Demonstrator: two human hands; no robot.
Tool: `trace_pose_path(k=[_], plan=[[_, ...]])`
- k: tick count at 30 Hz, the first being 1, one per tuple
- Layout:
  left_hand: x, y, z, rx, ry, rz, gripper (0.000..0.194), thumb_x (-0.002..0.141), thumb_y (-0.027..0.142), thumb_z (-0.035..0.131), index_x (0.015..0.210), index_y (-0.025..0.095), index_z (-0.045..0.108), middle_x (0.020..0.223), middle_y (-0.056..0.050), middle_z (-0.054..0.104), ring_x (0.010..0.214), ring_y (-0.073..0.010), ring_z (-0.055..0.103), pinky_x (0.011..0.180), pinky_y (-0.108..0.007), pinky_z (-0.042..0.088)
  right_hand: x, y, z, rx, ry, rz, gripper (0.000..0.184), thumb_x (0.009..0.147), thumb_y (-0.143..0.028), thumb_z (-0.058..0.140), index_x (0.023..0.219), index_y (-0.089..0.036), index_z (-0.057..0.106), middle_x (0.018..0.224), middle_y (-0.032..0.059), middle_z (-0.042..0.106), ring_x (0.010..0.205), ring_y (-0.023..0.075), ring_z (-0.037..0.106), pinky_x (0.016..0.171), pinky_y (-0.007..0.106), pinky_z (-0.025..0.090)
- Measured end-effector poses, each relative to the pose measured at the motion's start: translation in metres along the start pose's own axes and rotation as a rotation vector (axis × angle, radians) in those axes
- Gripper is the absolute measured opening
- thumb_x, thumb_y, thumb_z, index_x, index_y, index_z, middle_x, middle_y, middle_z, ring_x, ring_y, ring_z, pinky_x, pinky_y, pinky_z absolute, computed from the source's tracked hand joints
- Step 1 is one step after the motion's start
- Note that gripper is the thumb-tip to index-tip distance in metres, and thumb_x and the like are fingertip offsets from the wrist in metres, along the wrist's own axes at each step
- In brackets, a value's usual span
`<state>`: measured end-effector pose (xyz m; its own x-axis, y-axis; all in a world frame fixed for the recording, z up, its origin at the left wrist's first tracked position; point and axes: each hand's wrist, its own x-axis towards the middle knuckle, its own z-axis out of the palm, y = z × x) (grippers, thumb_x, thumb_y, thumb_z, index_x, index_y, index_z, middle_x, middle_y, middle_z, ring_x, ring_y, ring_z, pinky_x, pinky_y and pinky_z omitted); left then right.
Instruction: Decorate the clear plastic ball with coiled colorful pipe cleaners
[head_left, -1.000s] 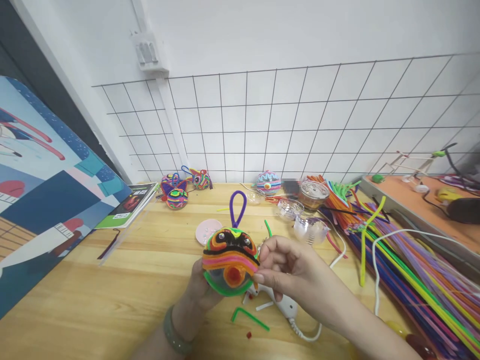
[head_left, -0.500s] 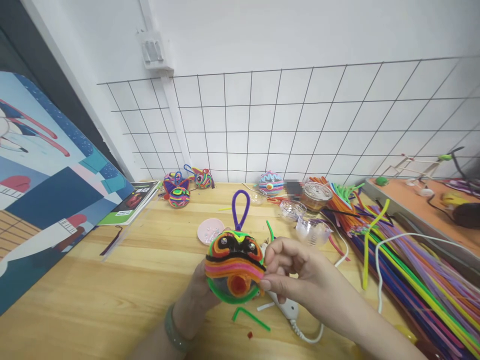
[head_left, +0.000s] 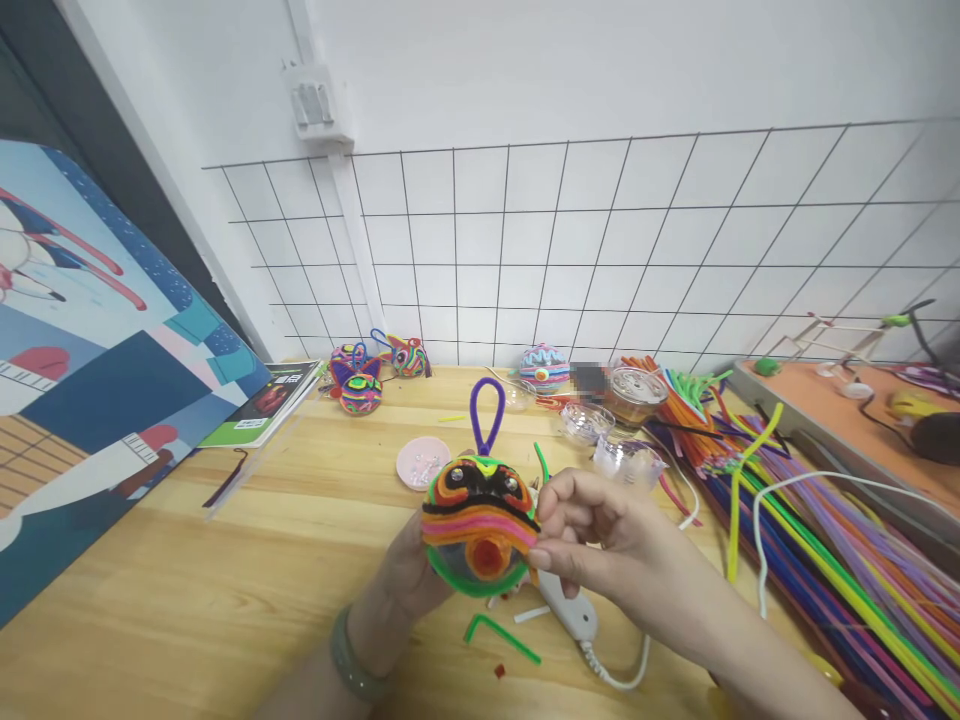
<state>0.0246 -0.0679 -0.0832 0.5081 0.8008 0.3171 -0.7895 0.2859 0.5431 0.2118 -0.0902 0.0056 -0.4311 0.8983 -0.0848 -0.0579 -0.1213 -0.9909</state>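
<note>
My left hand (head_left: 405,585) cups a ball ornament (head_left: 478,525) wrapped in coloured pipe cleaners, with two bead eyes, a red spiral nose and a purple loop (head_left: 487,410) on top. My right hand (head_left: 600,545) pinches the orange and pink strands at the ball's right side with thumb and forefinger. Under my right hand a white glue gun (head_left: 570,610) lies on the wooden table (head_left: 225,580), its white cord (head_left: 757,530) running to the right.
Green pipe-cleaner offcuts (head_left: 499,635) lie near my hands. Behind are a pink dish (head_left: 421,462), clear plastic half-shells (head_left: 626,460), finished ornaments (head_left: 358,385) and a striped ball (head_left: 544,365). A heap of long pipe cleaners (head_left: 825,550) fills the right; a painted board (head_left: 90,360) leans left.
The ball and both hands have shifted slightly right and up in view. My right fingers stay pinched on the strands at the ball's side.
</note>
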Motion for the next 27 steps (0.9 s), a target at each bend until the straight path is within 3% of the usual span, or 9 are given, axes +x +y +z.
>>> trace_pose_path(k=[8, 13, 19, 27], plan=[[0.001, 0.000, 0.003, 0.060, 0.053, 0.012, 0.030, 0.078, 0.039, 0.070, 0.100, 0.018, 0.075, 0.105, -0.003, 0.075, 0.098, -0.0203, 0.068, 0.089, -0.028, 0.051, 0.005, -0.004, -0.006, -0.026, -0.013, -0.008, 0.032, 0.067, -0.028, 0.084, 0.076, -0.017, 0.055, 0.060, -0.0062, 0.061, 0.052, 0.0052, 0.058, 0.049, 0.015, 0.044], [0.001, 0.000, 0.002, 0.079, 0.089, 0.017, 0.029, 0.078, 0.039, 0.069, 0.099, 0.018, 0.075, 0.106, -0.004, 0.075, 0.099, -0.0210, 0.068, 0.090, -0.030, 0.050, 0.007, 0.001, -0.010, 0.016, -0.017, -0.015, 0.037, 0.062, -0.029, 0.087, 0.077, -0.017, 0.055, 0.059, -0.0060, 0.061, 0.050, 0.0055, 0.055, 0.047, 0.015, 0.045], [0.001, 0.010, 0.004, 0.074, 0.060, 0.046, 0.029, 0.083, 0.038, 0.065, 0.102, 0.019, 0.074, 0.105, -0.002, 0.075, 0.099, -0.0188, 0.069, 0.088, -0.026, 0.052, 0.010, 0.011, 0.005, 0.044, 0.072, -0.124, 0.037, 0.066, -0.042, 0.082, 0.078, -0.019, 0.055, 0.060, -0.0062, 0.056, 0.048, 0.0061, 0.052, 0.046, 0.018, 0.047], [0.002, 0.020, 0.005, 0.114, 0.080, 0.054, 0.026, 0.080, 0.040, 0.067, 0.098, 0.023, 0.076, 0.101, -0.001, 0.077, 0.095, -0.0215, 0.070, 0.085, -0.029, 0.054, 0.011, 0.024, 0.020, 0.099, 0.065, -0.115, 0.040, 0.072, -0.051, 0.074, 0.079, -0.019, 0.052, 0.061, -0.0065, 0.056, 0.044, 0.0049, 0.052, 0.043, 0.018, 0.044]])
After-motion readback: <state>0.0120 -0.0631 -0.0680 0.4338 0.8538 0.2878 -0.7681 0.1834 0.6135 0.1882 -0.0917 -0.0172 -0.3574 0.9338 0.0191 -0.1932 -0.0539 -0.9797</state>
